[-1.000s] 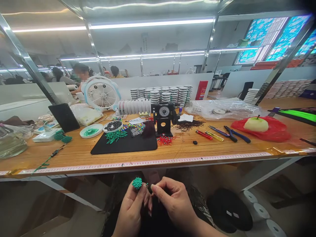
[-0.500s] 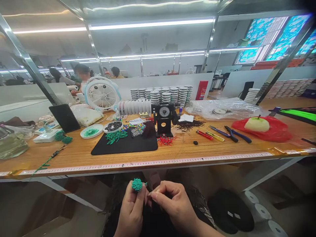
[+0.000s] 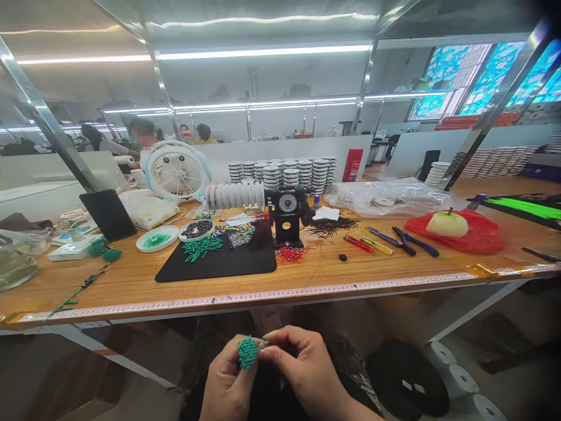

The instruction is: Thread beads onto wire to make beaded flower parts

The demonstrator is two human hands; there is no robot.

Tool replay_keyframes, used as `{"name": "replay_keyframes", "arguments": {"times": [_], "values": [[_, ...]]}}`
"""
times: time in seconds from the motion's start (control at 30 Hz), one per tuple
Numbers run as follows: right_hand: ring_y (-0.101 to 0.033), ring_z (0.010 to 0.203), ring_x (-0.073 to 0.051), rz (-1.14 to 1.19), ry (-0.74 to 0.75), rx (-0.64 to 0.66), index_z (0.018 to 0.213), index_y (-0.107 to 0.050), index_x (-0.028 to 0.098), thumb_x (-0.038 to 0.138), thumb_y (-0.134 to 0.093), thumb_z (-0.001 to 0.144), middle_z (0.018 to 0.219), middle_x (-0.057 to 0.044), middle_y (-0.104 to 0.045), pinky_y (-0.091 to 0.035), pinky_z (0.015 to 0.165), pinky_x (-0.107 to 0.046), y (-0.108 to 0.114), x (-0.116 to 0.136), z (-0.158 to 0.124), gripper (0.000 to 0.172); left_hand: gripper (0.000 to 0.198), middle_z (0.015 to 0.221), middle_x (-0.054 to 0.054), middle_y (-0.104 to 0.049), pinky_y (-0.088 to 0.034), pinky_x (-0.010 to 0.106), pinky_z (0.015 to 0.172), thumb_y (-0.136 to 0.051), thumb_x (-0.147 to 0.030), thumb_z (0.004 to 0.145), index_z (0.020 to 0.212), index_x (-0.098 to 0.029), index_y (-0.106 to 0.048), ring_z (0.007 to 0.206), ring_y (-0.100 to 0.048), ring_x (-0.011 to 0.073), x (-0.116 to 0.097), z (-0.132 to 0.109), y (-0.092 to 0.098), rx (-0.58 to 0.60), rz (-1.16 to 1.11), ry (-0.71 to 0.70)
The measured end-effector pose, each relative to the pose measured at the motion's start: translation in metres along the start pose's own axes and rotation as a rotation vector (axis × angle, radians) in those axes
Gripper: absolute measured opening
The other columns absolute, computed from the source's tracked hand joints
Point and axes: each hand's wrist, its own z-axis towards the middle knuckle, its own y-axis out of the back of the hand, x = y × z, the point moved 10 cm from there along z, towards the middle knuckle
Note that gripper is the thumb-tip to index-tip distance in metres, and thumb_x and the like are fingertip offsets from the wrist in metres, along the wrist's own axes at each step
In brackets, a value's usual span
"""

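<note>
Below the table's front edge, my left hand [image 3: 228,375] grips a green beaded cluster [image 3: 248,352] between thumb and fingers. The cluster is rounded and its small beads sit tightly together. Close at its right side, my right hand [image 3: 307,363] is closed in a pinch, thumb against forefinger. A small green bit [image 3: 265,343] shows at those fingertips; whether it is a bead or a thread end is too small to tell. On the table lie similar green beaded pieces [image 3: 111,255] at the left and green sticks [image 3: 202,249] on a black mat [image 3: 219,270].
A black device with a dial [image 3: 287,203] stands mid-table. Dishes of green beads [image 3: 156,239] and black beads [image 3: 197,229] sit left of it. Pliers [image 3: 415,241], red pens [image 3: 357,243] and a pale fruit on red plastic [image 3: 447,223] lie right. A tape measure [image 3: 263,293] lines the front edge.
The green cluster has turned in my left hand and shows its side more. My right fingertips have moved up close beside it. The head view has shifted slightly.
</note>
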Motion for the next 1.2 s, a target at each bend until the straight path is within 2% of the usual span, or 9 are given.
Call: {"name": "replay_keyframes", "arguments": {"times": [0.13,0.3,0.37,0.43,0.57,0.67,0.9,1.03,1.2], "values": [[-0.052,0.059,-0.012,-0.11,0.09,0.049,0.076,-0.072,0.016,0.037,-0.062,0.075,0.068,-0.003,-0.064,-0.039,0.054,-0.021,-0.001,0.003,0.001,0.023,0.027,0.067,0.003,-0.053,-0.039,0.023,0.063,-0.069,-0.041,0.069,0.067,-0.016,-0.061,0.065,-0.047,0.0155,0.008,0.0,-0.006,0.059,-0.049,0.035],[-0.047,0.052,-0.01,-0.351,0.146,0.168,0.054,-0.062,0.013,0.023,-0.061,0.07,0.052,0.001,-0.054,-0.035,0.051,-0.021,-0.008,0.004,-0.008,0.019,0.029,0.054,-0.007,-0.033,-0.025,0.016,0.043,-0.067,-0.041,0.072,0.071,-0.018,-0.048,0.046,-0.029,0.0065,0.036,0.0,-0.008,0.042,-0.314,0.3],[-0.045,0.05,-0.008,-0.288,0.188,0.302,0.05,-0.057,0.014,0.02,-0.063,0.067,0.05,0.002,-0.051,-0.033,0.051,-0.02,-0.017,0.011,-0.015,0.019,0.031,0.053,-0.008,-0.03,-0.025,0.016,0.042,-0.067,-0.039,0.073,0.069,-0.019,-0.044,0.045,-0.028,0.0062,0.039,0.003,-0.001,-0.035,-0.392,0.322],[-0.043,0.049,-0.008,-0.182,0.186,0.327,0.048,-0.055,0.014,0.023,-0.064,0.067,0.049,0.003,-0.049,-0.033,0.049,-0.02,-0.016,0.018,-0.017,0.023,0.028,0.057,-0.005,-0.04,-0.031,0.017,0.045,-0.067,-0.037,0.074,0.071,-0.018,-0.046,0.05,-0.037,0.0073,0.038,0.007,0.004,-0.057,-0.406,0.295],[-0.047,0.05,-0.009,-0.025,0.09,0.074,0.059,-0.063,0.013,0.033,-0.06,0.075,0.052,0.0,-0.054,-0.037,0.051,-0.02,0.008,0.014,-0.003,0.025,0.027,0.064,0.002,-0.054,-0.032,0.019,0.046,-0.064,-0.038,0.076,0.082,-0.014,-0.056,0.054,-0.045,0.0096,0.042,0.004,-0.02,0.169,-0.357,0.347],[-0.051,0.046,-0.011,0.108,0.011,0.109,0.069,-0.065,0.012,0.038,-0.058,0.077,0.051,0.0,-0.056,-0.041,0.049,-0.023,-0.001,0.001,0.003,0.029,0.028,0.06,0.002,-0.053,-0.029,0.019,0.043,-0.064,-0.041,0.075,0.076,-0.014,-0.055,0.05,-0.044,0.0096,0.043,-0.005,-0.039,0.291,-0.359,0.389],[-0.053,0.055,-0.01,0.021,0.083,-0.006,0.064,-0.063,0.011,0.032,-0.063,0.075,0.059,-0.002,-0.059,-0.041,0.054,-0.02,0.009,0.005,0.003,0.023,0.023,0.052,-0.004,-0.044,-0.031,0.02,0.046,-0.065,-0.036,0.076,0.079,-0.018,-0.052,0.045,-0.039,0.0076,0.033,-0.006,-0.036,0.2,-0.425,0.329],[-0.044,0.043,-0.006,0.181,-0.027,0.105,0.065,-0.063,0.011,0.034,-0.063,0.075,0.051,0.002,-0.053,-0.034,0.044,-0.018,0.004,-0.011,0.004,0.025,0.021,0.054,-0.003,-0.046,-0.034,0.021,0.05,-0.06,-0.034,0.08,0.074,-0.017,-0.049,0.049,-0.042,0.0084,0.032,-0.004,-0.03,0.2,-0.479,0.343],[-0.06,0.065,-0.015,0.539,-0.145,0.337,0.069,-0.066,0.01,0.023,-0.067,0.07,0.072,-0.006,-0.062,-0.045,0.058,-0.023,-0.018,-0.018,-0.004,0.014,0.029,0.05,-0.005,-0.041,-0.033,0.02,0.045,-0.064,-0.034,0.077,0.067,-0.017,-0.044,0.046,-0.037,0.0075,0.033,-0.004,-0.023,0.162,-0.514,0.368]]}}
